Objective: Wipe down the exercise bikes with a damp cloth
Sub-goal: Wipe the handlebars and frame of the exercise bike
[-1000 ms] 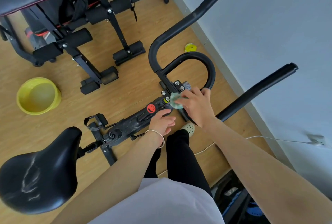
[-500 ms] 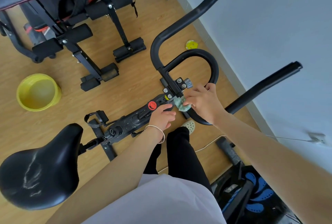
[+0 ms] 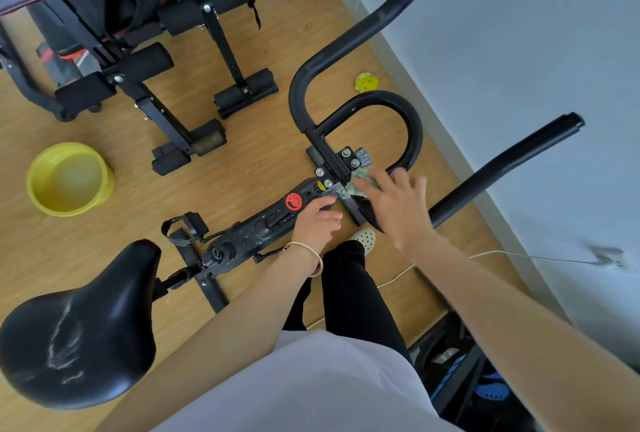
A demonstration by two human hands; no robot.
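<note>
Wood-laminate floor (image 3: 270, 141) fills the head camera's downward view, with a black metal exercise bike (image 3: 263, 224) standing beside a grey wall. The person's right hand (image 3: 394, 205), motion-blurred, lies with fingers spread and straight over a small pale green cloth (image 3: 362, 177). It presses the cloth against the bolted bracket where the black curved handlebars (image 3: 346, 47) join the frame. Its grip is wide open, flat on the cloth rather than closed round it. The left hand (image 3: 317, 220) rests on the frame just beside, near a round red sticker (image 3: 293, 201), fingers loosely bent; whether that grip closes round the frame cannot be told. A black padded saddle (image 3: 79, 324) fills the lower left. A round yellow plastic bowl (image 3: 69, 212), likely water for the cloth, sits on the floor well apart from the bike, with a black weight bench (image 3: 156, 33) behind it. Wiping appears under way at the bracket. Pale smears on the saddle suggest it remains to do. A second dark machine with blue parts (image 3: 485, 393) at the lower right edge probably awaits too.
</note>
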